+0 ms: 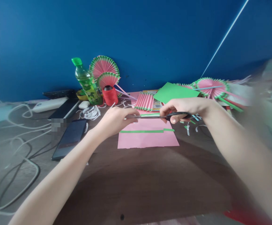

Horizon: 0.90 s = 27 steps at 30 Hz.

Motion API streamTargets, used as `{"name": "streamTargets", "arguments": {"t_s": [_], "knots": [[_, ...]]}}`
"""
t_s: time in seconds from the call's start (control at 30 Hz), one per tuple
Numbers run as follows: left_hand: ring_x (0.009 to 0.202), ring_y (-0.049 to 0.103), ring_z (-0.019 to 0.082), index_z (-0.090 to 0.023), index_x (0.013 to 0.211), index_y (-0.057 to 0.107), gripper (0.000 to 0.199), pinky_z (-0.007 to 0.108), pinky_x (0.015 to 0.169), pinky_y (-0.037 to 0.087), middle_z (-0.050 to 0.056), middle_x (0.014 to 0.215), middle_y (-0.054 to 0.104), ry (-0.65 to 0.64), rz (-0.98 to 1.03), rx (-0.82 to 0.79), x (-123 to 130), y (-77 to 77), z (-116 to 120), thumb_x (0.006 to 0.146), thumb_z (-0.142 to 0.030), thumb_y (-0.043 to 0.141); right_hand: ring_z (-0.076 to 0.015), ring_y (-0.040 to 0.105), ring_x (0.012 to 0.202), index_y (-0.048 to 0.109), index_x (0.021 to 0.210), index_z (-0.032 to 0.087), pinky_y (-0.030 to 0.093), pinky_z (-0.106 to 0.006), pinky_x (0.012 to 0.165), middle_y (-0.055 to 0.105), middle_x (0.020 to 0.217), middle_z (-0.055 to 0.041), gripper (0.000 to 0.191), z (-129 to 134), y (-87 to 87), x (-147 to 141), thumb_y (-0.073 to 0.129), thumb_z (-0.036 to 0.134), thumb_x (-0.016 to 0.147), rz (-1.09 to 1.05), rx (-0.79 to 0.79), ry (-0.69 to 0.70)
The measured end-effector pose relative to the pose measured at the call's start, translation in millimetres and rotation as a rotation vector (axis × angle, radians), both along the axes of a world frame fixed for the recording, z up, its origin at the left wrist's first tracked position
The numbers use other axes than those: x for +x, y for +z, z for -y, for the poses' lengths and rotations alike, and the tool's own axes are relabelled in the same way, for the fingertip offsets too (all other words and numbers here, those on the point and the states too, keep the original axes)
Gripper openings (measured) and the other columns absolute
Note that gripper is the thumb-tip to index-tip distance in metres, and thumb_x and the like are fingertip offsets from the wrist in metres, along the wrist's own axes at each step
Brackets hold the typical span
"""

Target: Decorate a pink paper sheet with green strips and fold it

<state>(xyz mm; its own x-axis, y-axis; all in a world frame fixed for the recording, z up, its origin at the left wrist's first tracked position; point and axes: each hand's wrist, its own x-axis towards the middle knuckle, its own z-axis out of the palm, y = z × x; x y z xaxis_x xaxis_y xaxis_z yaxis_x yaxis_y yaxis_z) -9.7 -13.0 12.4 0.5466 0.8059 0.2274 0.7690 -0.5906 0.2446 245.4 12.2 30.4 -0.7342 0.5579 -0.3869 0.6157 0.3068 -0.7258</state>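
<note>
My right hand (180,109) grips black-handled scissors (150,117) by their loops. The blades point left, held level across the pink paper (147,139), and look nearly closed. At the blade tips is my left hand (120,120), its fingers pinched together at the paper's upper left; what they hold is hidden. A green strip (141,131) runs across the pink sheet, with a short green piece (168,129) overlapping its right end. Behind the hands lie a pleated pink paper (144,101) with green edges and a green sheet (175,92).
Finished pink-and-green paper fans (104,67) lean on the blue wall, beside a green bottle (85,81) and a red thread spool (110,95). More fans (212,87) lie at right. A phone (70,137) and white cables (36,168) occupy the left. Paper scraps (187,129) lie near my right hand.
</note>
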Motion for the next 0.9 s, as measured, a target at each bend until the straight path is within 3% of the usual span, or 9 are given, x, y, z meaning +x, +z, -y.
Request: {"name": "streamTargets", "arguments": {"t_s": [0.33, 0.47, 0.57, 0.73, 0.9], "knots": [[0.074, 0.063, 0.018, -0.028, 0.099, 0.066, 0.026, 0.025, 0.067, 0.042, -0.001, 0.086, 0.071, 0.075, -0.003, -0.007, 3, -2.4, -1, 0.077, -0.036, 0.055, -0.0037, 0.042, 0.04, 0.054, 0.085, 0.018, 0.03, -0.021, 0.04, 0.05, 0.066, 0.003, 0.034, -1, -0.4, 2, 0.06, 0.049, 0.072, 0.072, -0.073, -0.042], [0.075, 0.063, 0.019, -0.028, 0.105, 0.065, 0.03, 0.027, 0.07, 0.044, 0.0, 0.083, 0.071, 0.132, 0.042, -0.015, -4, -1.8, -4, 0.076, -0.029, 0.056, -0.0055, 0.044, 0.04, 0.057, 0.084, 0.02, 0.032, -0.023, 0.043, 0.053, 0.064, 0.0031, 0.034, -3, -0.3, 12, 0.059, 0.051, 0.071, 0.149, 0.008, -0.093], [0.071, 0.064, 0.018, -0.023, 0.099, 0.067, 0.027, 0.027, 0.069, 0.046, 0.001, 0.077, 0.071, 0.209, 0.188, -0.043, -12, -1.9, -8, 0.075, -0.031, 0.056, -0.009, 0.048, 0.043, 0.059, 0.083, 0.022, 0.033, -0.024, 0.048, 0.053, 0.057, 0.0037, 0.034, -8, -1.1, 22, 0.057, 0.053, 0.07, 0.227, 0.146, -0.223], [0.064, 0.063, 0.015, -0.017, 0.098, 0.063, 0.032, 0.024, 0.059, 0.047, 0.004, 0.079, 0.07, 0.194, 0.516, -0.338, -8, -6.9, -11, 0.073, -0.036, 0.061, -0.0182, 0.057, 0.058, 0.057, 0.092, 0.02, 0.036, -0.028, 0.053, 0.061, 0.066, -0.0034, 0.037, -23, -11.0, 26, 0.053, 0.05, 0.071, 0.478, 0.422, -0.516], [0.068, 0.065, 0.013, -0.014, 0.098, 0.061, 0.027, 0.021, 0.053, 0.042, 0.008, 0.094, 0.069, 0.151, 0.844, -0.645, 2, -14.4, -10, 0.074, -0.027, 0.061, -0.0295, 0.056, 0.092, 0.053, 0.114, 0.015, 0.042, -0.034, 0.064, 0.058, 0.109, -0.0159, 0.051, -34, -28.1, 28, 0.055, 0.039, 0.069, 0.782, 0.583, -0.534]]}}
